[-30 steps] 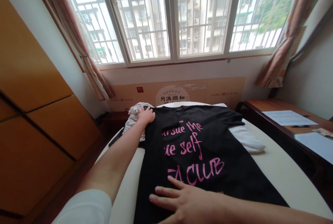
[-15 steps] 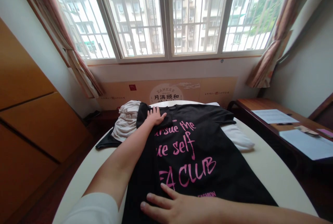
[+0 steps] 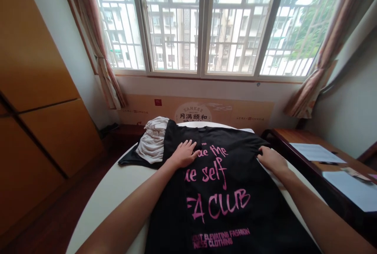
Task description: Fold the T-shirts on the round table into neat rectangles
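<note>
- Hands: the left hand lies open on the black T-shirt, fingers spread over its chest, on the pink lettering. It shows no pinch or grip.
- The right hand sits at the shirt's far right side, fingers curled at the edge. Whether they have hold of the cloth or only press on it, I cannot tell.
- The shirt lies front up and mostly flat on a round white surface, collar away from the person. Its lower end runs out of view at the bottom.
- Step in hand: both hands are on the upper part of the shirt, the left in the middle and the right at the edge.
- What the lie of things calls for: the cloth under the right hand is the part in contact at the edge, and the left side of the shirt has no hand at its edge.
- Just beside the shirt's left shoulder sits a bunched white cloth, over a black flap. Whether the flap belongs to the shirt, I cannot tell.
- Off to the right, a wooden desk carries papers.
</note>
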`<state>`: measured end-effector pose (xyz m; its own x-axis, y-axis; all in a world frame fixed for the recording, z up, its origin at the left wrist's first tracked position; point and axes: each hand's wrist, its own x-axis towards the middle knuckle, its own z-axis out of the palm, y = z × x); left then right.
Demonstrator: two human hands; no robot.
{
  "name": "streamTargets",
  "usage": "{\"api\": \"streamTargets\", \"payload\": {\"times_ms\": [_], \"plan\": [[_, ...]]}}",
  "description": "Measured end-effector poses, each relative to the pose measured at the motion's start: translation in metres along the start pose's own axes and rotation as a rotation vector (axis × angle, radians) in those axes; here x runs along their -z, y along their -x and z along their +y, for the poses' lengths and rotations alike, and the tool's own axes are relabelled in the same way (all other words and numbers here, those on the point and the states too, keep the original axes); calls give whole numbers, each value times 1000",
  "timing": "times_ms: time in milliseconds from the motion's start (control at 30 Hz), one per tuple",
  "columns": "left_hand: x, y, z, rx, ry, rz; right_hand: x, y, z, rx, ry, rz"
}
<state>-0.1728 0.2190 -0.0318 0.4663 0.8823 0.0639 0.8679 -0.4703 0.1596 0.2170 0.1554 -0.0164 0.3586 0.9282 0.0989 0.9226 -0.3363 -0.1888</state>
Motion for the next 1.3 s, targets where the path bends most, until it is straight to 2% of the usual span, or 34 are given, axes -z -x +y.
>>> {"api": "streamTargets", "payload": {"times_ms": [100,200,267,333,433,533,633,800,900,1033,1167,1300], "plan": [[-1,-1,0,14,18,12,-3,8,-5,-3,20,15],[-2,1,-1,21,56,23,4,15,-26,46,16,159],[-3,2,-2,16,73,34,7,19,-45,145,2,310],[-5,3,-3,8,89,52,9,22,-68,308,-34,388],[-6,3,-4,13,120,82,5,33,-106,655,-86,310],[-5,1,-6,37,169,121,-8,53,-138,994,-98,102],[-4,2,-7,26,229,181,-26,73,-153,1135,-190,-73],[-1,9,0,-67,211,237,-43,85,-152,1094,-335,-37],[-3,5,6,-9,253,272,-45,84,-152,1100,-341,-22],[-2,-21,4,122,445,273,-44,83,-154,1089,-317,-35],[10,-52,-3,18,440,276,-35,81,-155,1059,-279,-8],[32,-74,-9,-14,440,378,-15,76,-152,889,-55,142]]}}
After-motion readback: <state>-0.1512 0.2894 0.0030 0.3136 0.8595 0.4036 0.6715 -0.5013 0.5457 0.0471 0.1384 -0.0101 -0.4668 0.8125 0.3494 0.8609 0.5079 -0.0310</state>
